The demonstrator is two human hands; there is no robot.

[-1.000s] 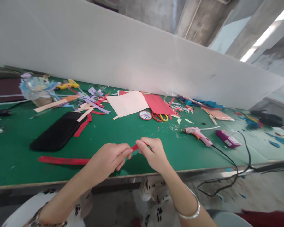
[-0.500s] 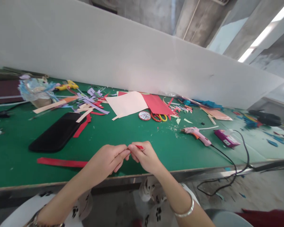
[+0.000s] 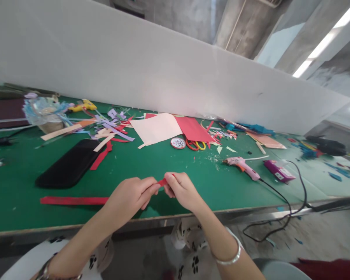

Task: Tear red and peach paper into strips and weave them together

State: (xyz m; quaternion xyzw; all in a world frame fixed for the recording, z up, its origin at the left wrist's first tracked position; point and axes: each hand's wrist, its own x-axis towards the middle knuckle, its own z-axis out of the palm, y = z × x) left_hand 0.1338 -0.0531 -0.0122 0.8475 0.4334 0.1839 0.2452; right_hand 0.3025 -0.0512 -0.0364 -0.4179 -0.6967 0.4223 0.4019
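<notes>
A red paper strip (image 3: 162, 182) is stretched between my two hands above the front edge of the green table. My left hand (image 3: 135, 192) pinches it, and the strip's long tail runs out leftward behind the wrist over the tabletop. Close by, my right hand (image 3: 181, 190) grips the other end between thumb and curled fingers. A short red stretch shows in the gap between the hands. What lies inside the fingers is hidden.
Beyond the hands lie a black phone-like slab (image 3: 71, 163), a pale pink sheet (image 3: 157, 129), a red sheet (image 3: 195, 130), scissors (image 3: 200, 145) and a round pin case (image 3: 178, 143). A pink glue gun (image 3: 243, 166) with its cord and a purple box (image 3: 279, 171) sit right.
My hands have drawn slightly apart, so more red strip shows between them. The strip's left tail has shifted a little leftward.
</notes>
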